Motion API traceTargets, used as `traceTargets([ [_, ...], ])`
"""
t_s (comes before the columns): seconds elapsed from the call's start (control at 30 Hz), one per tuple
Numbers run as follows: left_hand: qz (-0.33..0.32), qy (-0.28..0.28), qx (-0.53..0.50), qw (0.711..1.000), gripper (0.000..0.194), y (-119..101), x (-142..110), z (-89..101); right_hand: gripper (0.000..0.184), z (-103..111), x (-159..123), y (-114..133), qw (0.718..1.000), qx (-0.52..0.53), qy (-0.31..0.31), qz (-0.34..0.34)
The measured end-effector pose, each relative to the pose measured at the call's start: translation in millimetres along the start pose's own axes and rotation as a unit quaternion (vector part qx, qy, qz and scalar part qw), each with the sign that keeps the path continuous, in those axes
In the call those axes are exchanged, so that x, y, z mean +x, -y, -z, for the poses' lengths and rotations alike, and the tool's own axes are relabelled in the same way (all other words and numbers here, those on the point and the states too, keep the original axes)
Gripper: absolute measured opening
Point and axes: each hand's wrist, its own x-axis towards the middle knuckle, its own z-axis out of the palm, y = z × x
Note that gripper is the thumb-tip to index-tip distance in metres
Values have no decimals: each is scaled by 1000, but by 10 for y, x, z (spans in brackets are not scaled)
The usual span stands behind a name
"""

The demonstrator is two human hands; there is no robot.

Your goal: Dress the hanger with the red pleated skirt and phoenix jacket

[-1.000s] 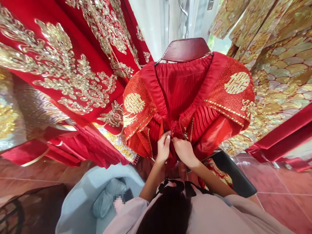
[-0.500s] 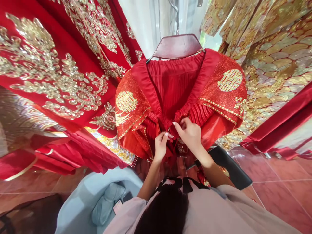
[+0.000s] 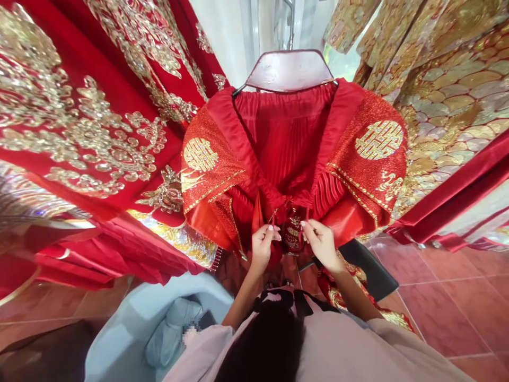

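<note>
A red garment (image 3: 352, 114) with a gathered edge and gold round emblems hangs from a clip hanger (image 3: 288, 71) in front of me. Thin red drawstring ends come out at the front of its gathered edge, by a small bunch of red cloth. My left hand (image 3: 262, 245) is closed, thumb against fingers, on the left end. In a similar pinch, my right hand (image 3: 320, 245) grips the right end. Both hands are below the gathered edge, a short way apart. Between them shows a dark red panel (image 3: 293, 233) with gold embroidery.
Red cloth with gold beading (image 3: 111, 143) hangs close on the left, and a gold scale-patterned garment (image 3: 453, 101) on the right. A pale blue chair (image 3: 115, 329) stands at lower left with cloth on it. A black flat item (image 3: 376, 270) is near the reddish tiled floor (image 3: 445, 297).
My hands have moved down and apart, the right one out to the right. The drawstring ends now show stretched between the gathered edge and my fingers. The view has shifted slightly.
</note>
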Motion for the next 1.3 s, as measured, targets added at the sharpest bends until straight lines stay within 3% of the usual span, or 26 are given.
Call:
traceTargets([
  [0.07, 24, 30, -15, 999, 51, 30, -76, -73, 38, -76, -17, 88, 1000, 11, 9, -6],
  [0.17, 74, 59, -58, 994, 50, 114, -164, -173, 30, -199, -53, 167, 999, 22, -30, -5],
  [0.3, 99, 39, -114, 988, 50, 181, -195, -229, 24, -234, -47, 115, 997, 53, -58, -14],
  [0.4, 101, 29, -97, 990, 50, 163, -188, -242, 23, -215, 11, 65, 991, 85, -86, -48],
  [0.57, 72, 12, -57, 996, 50, 215, -179, -322, 20, -330, -6, 181, 979, 177, -11, -101],
  [0.7, 56, -3, -58, 997, 45, 279, -189, -343, 12, -366, -73, 257, 972, 211, -23, -97],
  [0.8, 68, -5, -60, 996, 35, 262, -199, -270, 12, -316, -67, 242, 967, 233, -24, -101],
  [0.87, 65, -36, -72, 995, 36, 231, -179, -199, 11, -286, -47, 224, 970, 224, -29, -88],
  [1.0, 41, -103, -131, 985, 43, 126, -66, -83, 11, -279, -5, 185, 972, 223, -29, -66],
  [1.13, 6, -138, -187, 973, 47, -125, 40, 3, 11, -301, 27, 126, 971, 230, -25, -60],
  [1.3, -154, -226, -165, 947, 41, -651, 90, 253, 14, -307, 94, 69, 972, 229, -1, -52],
])
